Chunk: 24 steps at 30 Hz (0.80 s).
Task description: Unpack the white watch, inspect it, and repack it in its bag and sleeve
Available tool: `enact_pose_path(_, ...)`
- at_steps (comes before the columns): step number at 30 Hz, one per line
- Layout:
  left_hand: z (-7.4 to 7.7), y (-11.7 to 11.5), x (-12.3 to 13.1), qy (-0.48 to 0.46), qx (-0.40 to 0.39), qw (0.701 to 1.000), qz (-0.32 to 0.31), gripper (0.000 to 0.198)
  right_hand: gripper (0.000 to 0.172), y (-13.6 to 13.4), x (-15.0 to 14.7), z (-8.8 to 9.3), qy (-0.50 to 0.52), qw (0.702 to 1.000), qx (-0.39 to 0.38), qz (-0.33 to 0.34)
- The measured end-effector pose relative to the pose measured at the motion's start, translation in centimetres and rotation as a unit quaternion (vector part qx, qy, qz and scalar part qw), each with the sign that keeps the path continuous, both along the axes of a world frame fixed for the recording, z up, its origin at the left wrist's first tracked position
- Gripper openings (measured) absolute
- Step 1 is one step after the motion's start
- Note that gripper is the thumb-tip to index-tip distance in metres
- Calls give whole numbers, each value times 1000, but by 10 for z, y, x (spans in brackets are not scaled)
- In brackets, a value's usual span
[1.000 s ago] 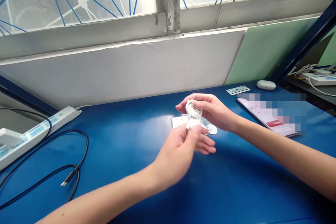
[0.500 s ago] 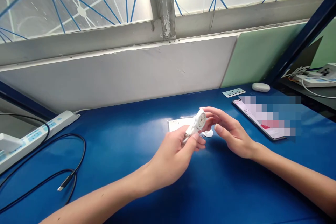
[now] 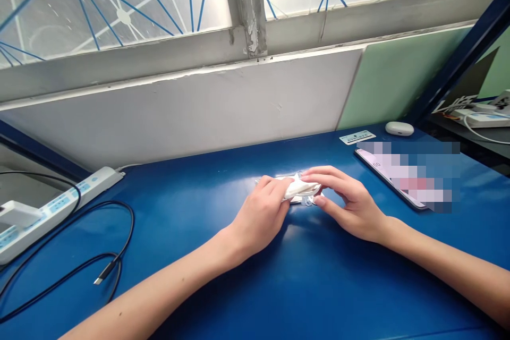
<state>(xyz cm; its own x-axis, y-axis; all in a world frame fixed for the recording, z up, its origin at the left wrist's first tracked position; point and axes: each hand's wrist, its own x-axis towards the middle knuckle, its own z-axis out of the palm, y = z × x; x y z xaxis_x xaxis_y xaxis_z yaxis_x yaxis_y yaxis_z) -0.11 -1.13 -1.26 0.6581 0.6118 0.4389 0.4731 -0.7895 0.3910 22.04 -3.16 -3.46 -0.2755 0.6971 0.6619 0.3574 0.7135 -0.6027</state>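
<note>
Blue table (image 3: pixel 191 202): lies under everything; a phone (image 3: pixel 380 170) rests on it, right of the work;
Left hand (image 3: pixel 265 210): closed on the left end of the white object (image 3: pixel 299 189); thumb hidden;
Right hand (image 3: pixel 348 202): curved round the right end, fingers above, thumb lower; whether it grips — cannot tell;
White object: between both hands, seemingly raised; picking up looks done, setting down is not — how much handling remains is unclear;
Clear wrapping (image 3: pixel 307 201): beneath the object, partly hidden.
</note>
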Motion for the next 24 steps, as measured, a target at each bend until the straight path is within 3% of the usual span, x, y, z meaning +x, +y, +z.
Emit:
enact_pose_path(6,-6,5,0,3,85,996,-9,31,34,1,0,-3,-25,1000,4,16)
enact_pose_path(13,-16,12,-4,2,79,997,4,36,33,3,4,-3,-39,999,13,-13)
enact_pose_path(19,-20,24,-9,99,-2,994,48,71,26,18,19,-1,-64,994,9,-83)
enact_pose_path(24,-22,31,-13,128,-70,989,34,68,25,30,33,0,-115,991,6,-73)
